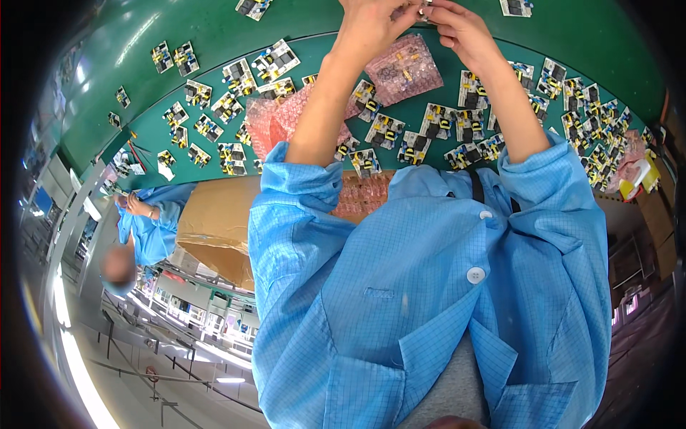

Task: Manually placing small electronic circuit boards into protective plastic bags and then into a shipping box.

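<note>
At the top edge of the view my left hand (375,27) and my right hand (464,34) meet, fingers pinched together. Between their fingertips is a small shiny piece (423,11), partly hidden and too small to name. Just below the hands lies a pink bubble-wrap bag (405,69) with dark and yellow parts showing through it. More pink bubble wrap (261,123) spreads beside and under my left forearm. Small circuit boards with black and yellow components, such as one circuit board (384,131), lie near both forearms.
Several more circuit boards (277,60) cover the green table (300,25) on the left, with others crowded at the right (593,136). Close to my body stands an open cardboard box (214,214). At the left a co-worker in a blue coat (153,229) sits along the table.
</note>
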### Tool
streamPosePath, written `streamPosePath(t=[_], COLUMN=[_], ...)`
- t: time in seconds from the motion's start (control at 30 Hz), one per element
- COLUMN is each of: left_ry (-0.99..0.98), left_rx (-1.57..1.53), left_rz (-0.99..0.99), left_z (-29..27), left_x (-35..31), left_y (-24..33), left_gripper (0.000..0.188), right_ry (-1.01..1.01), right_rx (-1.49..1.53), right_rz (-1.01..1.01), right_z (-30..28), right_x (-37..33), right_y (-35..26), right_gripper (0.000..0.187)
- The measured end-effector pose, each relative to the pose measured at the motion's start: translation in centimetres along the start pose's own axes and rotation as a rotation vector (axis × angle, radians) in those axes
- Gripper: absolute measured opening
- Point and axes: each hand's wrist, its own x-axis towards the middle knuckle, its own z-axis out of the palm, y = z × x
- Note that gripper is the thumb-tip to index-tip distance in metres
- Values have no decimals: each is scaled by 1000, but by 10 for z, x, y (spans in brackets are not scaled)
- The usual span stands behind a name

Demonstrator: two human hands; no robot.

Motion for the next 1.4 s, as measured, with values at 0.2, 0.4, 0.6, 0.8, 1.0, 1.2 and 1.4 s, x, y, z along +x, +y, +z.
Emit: streamPosePath(t=[0.2, 0.4, 0.6, 0.8, 1.0, 1.2, 1.4], left_ry=[-57, -33, 417, -360, -158, -10, 141], left_rx=[133, 49, -1313, -1107, -1431, -1392, -1482], left_rz=[76, 7, -968, -681, -859, -982, -1111], left_z=[-15, -36, -74, -38, -3, 29, 45], left_x=[-2, -6, -15, -80, -109, -121, -143], left_y=[23, 40, 49, 54, 109, 147, 170], left_gripper=[18, 26, 46, 64, 41, 28, 28], right_ry=[6, -124, -394, -621, -637, -496, -283], right_rx=[-163, 109, 255, 192, 92, 137, -193], right_rz=[-24, -111, -138, 40, -84, -105, -103], right_z=[11, 10, -19, -12, -29, -43, -47], right_x=[-15, -24, -38, -84, -116, -138, -113], right_y=[1, 13, 27, 20, 42, 60, 54], right_gripper=[22, 26, 34, 38, 51, 45, 39])
